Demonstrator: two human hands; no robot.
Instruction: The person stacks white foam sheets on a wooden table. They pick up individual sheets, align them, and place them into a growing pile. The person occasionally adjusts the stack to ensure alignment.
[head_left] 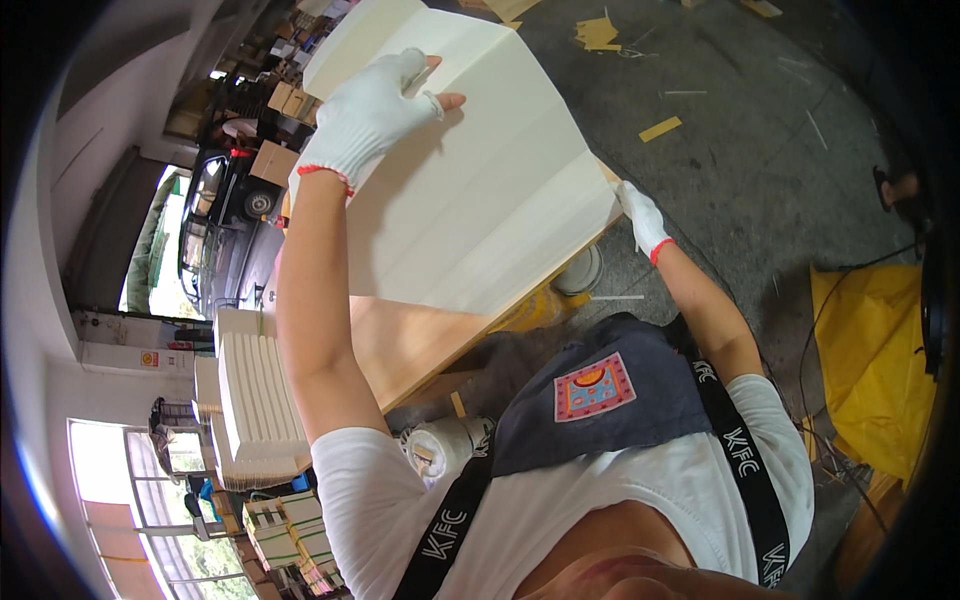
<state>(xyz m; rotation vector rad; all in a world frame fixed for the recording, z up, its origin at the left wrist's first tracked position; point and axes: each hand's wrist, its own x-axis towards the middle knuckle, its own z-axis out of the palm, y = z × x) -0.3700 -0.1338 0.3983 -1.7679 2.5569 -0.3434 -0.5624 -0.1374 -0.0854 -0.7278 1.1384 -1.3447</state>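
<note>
A large off-white sheet (pixel 470 200) with several parallel creases lies across a wooden tabletop (pixel 410 350). My left hand (pixel 370 110), in a white knitted glove with a red cuff, is over the sheet's far left part. Its thumb and a finger stick out bare-tipped and apart, and its shadow falls on the sheet. At the sheet's right corner, my right hand (pixel 643 218) in a matching glove has its fingers together along the edge, seemingly gripping it. The undersides of those fingers are hidden.
Stacked off-white folded pieces (pixel 260 400) stand at the left. Beneath the table's near edge are a yellow container (pixel 535 310) and a round lid (pixel 580 270). A yellow sheet (pixel 870 350) and cables lie at right. Scraps (pixel 660 129) litter the floor. A dark vehicle (pixel 205 225) stands beyond.
</note>
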